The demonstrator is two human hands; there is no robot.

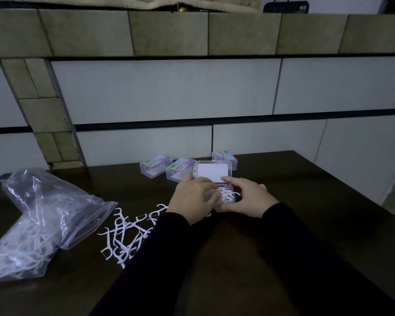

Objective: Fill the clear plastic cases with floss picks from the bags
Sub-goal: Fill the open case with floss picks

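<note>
Both hands' grip [193, 197] [245, 197] curled around one open case [212, 173], three closed cases [155, 168], one bag [43, 222]

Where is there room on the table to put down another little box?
The dark table is bare right of the right hand, out to its right edge. It is crowded left of the left hand: loose floss picks, then the bag. Behind the open case, three closed cases fill the back.

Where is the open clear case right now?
In the head view, the open case sits mid-table between the left hand and right hand, just in front of three closed cases.
</note>
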